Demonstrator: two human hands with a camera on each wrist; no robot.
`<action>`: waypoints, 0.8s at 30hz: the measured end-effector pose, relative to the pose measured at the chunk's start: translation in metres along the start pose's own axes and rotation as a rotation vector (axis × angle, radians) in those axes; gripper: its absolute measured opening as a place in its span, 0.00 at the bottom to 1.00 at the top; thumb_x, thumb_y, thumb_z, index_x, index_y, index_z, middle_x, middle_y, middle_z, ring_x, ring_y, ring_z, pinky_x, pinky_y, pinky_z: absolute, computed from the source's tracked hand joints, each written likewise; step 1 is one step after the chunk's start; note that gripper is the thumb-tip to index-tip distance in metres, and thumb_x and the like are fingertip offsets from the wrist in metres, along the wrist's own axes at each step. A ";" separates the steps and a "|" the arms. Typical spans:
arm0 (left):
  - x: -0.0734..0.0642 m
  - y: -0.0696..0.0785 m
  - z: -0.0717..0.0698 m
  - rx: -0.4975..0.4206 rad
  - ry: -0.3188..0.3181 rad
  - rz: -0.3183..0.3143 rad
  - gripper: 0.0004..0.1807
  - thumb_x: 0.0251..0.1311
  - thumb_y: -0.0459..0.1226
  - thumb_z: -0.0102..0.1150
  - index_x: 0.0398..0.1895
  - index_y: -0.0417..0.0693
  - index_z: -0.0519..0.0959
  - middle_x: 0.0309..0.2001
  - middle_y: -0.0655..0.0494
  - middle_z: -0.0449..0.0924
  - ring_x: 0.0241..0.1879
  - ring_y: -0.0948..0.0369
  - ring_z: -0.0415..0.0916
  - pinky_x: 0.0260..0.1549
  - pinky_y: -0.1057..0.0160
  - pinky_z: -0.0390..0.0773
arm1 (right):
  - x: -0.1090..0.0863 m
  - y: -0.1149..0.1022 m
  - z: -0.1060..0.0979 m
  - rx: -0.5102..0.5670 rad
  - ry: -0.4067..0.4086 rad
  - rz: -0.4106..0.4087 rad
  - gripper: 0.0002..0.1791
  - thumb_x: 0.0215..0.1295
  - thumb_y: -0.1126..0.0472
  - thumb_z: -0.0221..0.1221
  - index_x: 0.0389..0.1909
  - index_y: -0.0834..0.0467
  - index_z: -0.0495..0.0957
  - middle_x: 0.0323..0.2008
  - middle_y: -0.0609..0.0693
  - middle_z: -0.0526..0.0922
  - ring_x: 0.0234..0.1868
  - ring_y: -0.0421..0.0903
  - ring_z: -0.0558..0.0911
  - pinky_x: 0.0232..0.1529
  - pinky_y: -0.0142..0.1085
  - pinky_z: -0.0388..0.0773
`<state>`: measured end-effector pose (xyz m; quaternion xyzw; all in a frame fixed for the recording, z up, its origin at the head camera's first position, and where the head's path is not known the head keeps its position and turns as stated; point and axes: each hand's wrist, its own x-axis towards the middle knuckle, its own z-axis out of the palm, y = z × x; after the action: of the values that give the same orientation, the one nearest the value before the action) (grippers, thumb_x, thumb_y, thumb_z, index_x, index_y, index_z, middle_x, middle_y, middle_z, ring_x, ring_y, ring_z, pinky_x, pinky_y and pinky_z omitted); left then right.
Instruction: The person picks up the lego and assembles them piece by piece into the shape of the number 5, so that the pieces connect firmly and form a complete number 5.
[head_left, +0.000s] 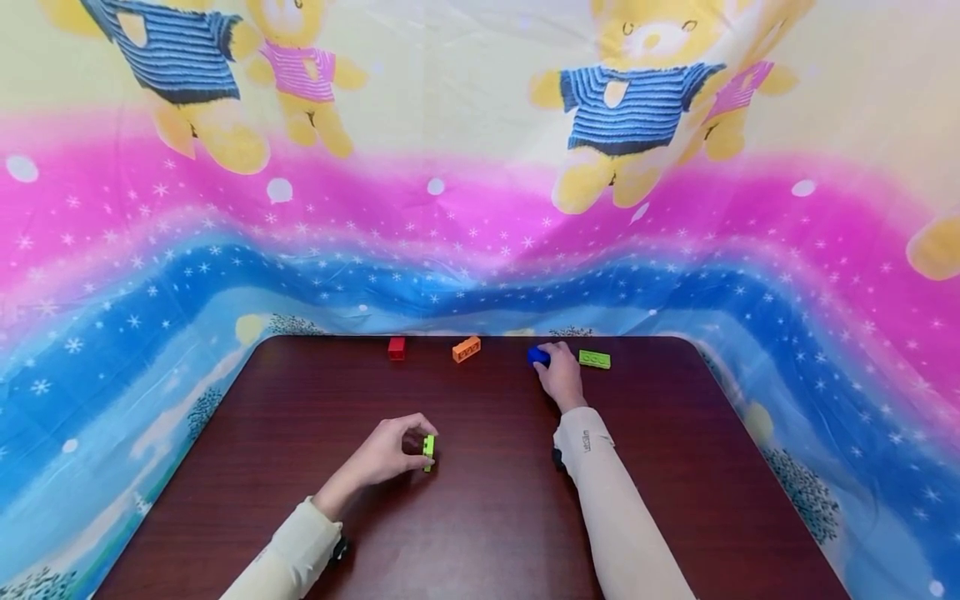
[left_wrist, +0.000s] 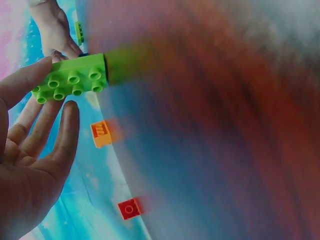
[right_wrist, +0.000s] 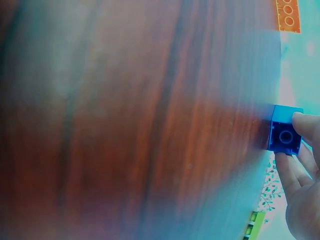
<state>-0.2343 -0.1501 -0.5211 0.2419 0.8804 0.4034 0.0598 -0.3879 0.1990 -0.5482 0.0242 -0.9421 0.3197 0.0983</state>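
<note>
Over the middle of the table (head_left: 487, 517) my left hand (head_left: 390, 452) pinches a light-green toy brick (head_left: 428, 454) between thumb and fingers. In the left wrist view the brick's two rows of studs show, and one end meets the tabletop or sits just above it. Near the back edge, my right hand (head_left: 564, 379) grips a small blue brick (head_left: 537, 357). Its hollow underside with one ring faces the camera in the right wrist view, with the thumb (right_wrist: 306, 122) on one side and fingers on the other.
Along the back edge, from left to right, stand a red brick (head_left: 397, 348) and an orange brick (head_left: 467, 349); a second green brick (head_left: 595, 359) lies right of my right hand. A patterned cloth (head_left: 450, 283) hangs behind and beside the table.
</note>
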 end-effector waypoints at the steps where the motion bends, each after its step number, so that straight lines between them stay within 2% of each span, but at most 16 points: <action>1: 0.000 0.000 0.001 -0.008 -0.005 -0.002 0.19 0.57 0.32 0.76 0.51 0.45 0.81 0.44 0.59 0.85 0.45 0.60 0.84 0.47 0.56 0.86 | 0.000 0.000 0.000 0.001 0.001 -0.001 0.24 0.74 0.59 0.63 0.67 0.59 0.76 0.63 0.63 0.75 0.64 0.65 0.77 0.66 0.60 0.75; 9: 0.002 -0.001 0.007 -0.060 -0.018 -0.024 0.19 0.59 0.35 0.76 0.51 0.44 0.81 0.42 0.59 0.84 0.45 0.60 0.83 0.47 0.57 0.86 | -0.001 0.000 0.000 0.002 0.004 0.000 0.24 0.74 0.59 0.63 0.67 0.59 0.76 0.63 0.63 0.75 0.64 0.65 0.77 0.66 0.59 0.75; 17: 0.009 -0.001 0.012 -0.021 -0.024 -0.032 0.16 0.58 0.38 0.76 0.48 0.53 0.82 0.44 0.61 0.84 0.46 0.62 0.83 0.49 0.59 0.85 | -0.005 -0.003 -0.003 0.018 0.015 0.002 0.24 0.73 0.61 0.63 0.67 0.60 0.76 0.63 0.64 0.74 0.64 0.66 0.77 0.66 0.60 0.75; 24: 0.017 -0.001 0.016 -0.002 -0.047 0.000 0.15 0.57 0.40 0.78 0.46 0.56 0.85 0.42 0.61 0.85 0.43 0.62 0.82 0.45 0.57 0.84 | -0.005 -0.004 -0.003 0.018 0.011 -0.002 0.24 0.74 0.60 0.63 0.67 0.60 0.76 0.64 0.64 0.74 0.64 0.66 0.77 0.66 0.60 0.75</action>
<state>-0.2445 -0.1317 -0.5316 0.2513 0.8784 0.3983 0.0806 -0.3818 0.1973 -0.5444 0.0241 -0.9387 0.3280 0.1037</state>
